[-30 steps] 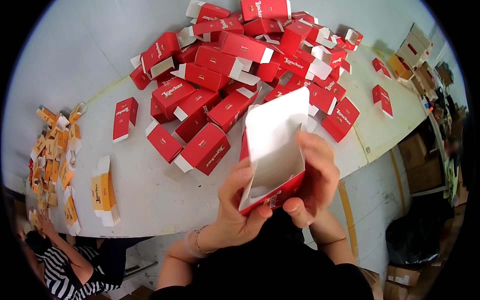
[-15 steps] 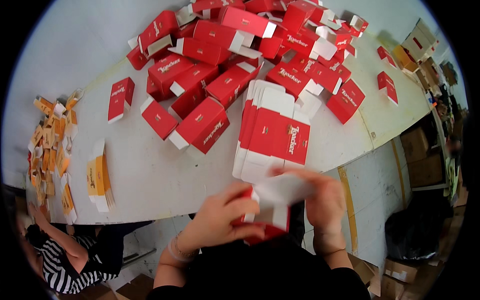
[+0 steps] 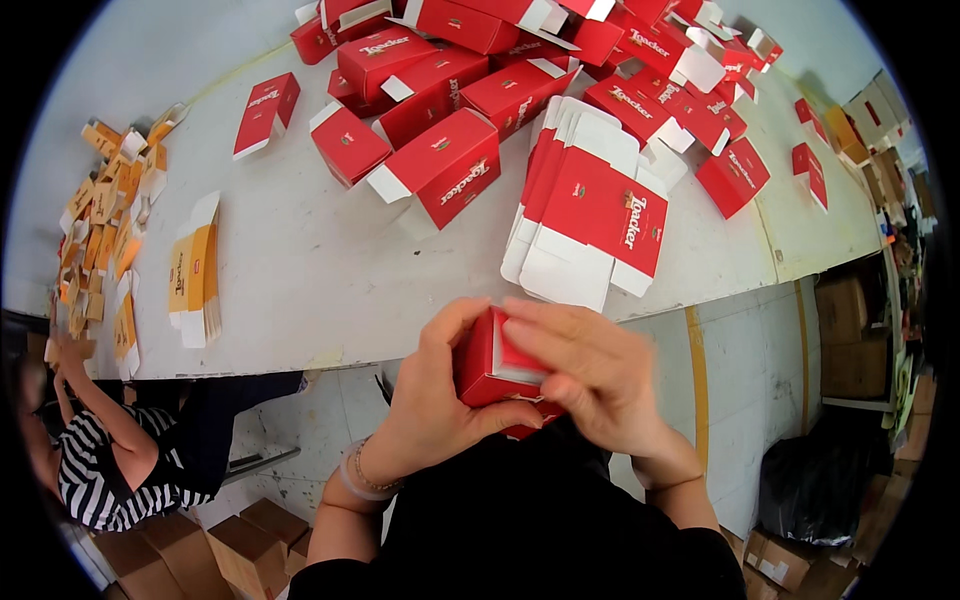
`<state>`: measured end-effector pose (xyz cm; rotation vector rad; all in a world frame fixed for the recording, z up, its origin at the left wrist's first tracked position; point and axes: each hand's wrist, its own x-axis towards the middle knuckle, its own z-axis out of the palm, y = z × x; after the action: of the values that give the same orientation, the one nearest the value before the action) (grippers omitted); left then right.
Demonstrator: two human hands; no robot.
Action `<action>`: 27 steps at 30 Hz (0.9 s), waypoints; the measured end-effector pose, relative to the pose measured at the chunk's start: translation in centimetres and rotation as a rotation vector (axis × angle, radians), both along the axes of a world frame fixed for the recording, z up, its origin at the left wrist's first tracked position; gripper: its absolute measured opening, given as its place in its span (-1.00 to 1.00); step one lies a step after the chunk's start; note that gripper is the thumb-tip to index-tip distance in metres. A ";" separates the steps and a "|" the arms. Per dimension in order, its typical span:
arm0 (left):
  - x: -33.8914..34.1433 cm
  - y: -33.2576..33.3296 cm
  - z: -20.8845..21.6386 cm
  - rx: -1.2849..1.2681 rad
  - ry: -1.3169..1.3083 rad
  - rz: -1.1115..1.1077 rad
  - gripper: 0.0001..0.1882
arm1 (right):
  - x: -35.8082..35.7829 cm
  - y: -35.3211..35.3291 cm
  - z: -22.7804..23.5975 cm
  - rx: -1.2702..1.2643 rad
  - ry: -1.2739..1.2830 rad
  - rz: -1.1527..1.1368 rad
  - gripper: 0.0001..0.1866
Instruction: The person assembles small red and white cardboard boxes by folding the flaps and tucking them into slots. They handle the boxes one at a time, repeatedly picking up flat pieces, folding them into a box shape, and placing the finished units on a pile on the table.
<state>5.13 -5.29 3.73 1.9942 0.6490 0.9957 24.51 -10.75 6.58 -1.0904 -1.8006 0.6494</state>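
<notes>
Both hands grasp one small red carton [image 3: 497,372], held just off the near edge of the surface [image 3: 300,270], close to the body. Left hand [image 3: 432,405] wraps the carton's left side with the thumb reaching over its top; right hand [image 3: 590,378] covers the right side, fingers laid flat across a white flap. Each grip is clenched on the carton, which is smooth printed cardboard with sharp folded corners.

Just beyond the grip, a fanned stack of flat carton blanks [image 3: 595,210] lies on the surface, red panels with white flaps. Farther out, a loose heap of folded red cartons [image 3: 520,60] spreads across the far side, too many and too overlapped to count. Bare pale surface lies open between the heap and the near edge.

Well to the left of the grip, one small stack of yellow blanks [image 3: 193,270] stands apart, and beyond it a scatter of orange cartons [image 3: 105,210] runs along the left edge, where another person in a striped top [image 3: 105,470] sits.
</notes>
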 end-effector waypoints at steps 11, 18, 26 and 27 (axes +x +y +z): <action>-1.3 11.6 10.9 1.078 0.108 0.602 -0.30 | 7.4 5.0 1.2 -0.058 -0.077 -0.425 -0.19; 5.1 19.3 11.7 0.608 0.203 0.066 -0.55 | 12.2 8.9 -0.4 -0.344 -0.785 -0.690 -0.34; 9.3 5.7 -2.3 0.475 0.612 0.124 0.15 | 7.6 8.0 -1.0 -0.144 -0.533 -0.929 -0.59; 9.4 5.6 -2.2 0.454 0.569 0.151 0.19 | 7.0 7.8 -0.5 -0.004 -0.505 -0.916 -0.65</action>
<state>14.51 0.28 1.57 2.7046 0.9497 0.6921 31.47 -2.97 6.10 -2.0023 -1.4308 -0.1966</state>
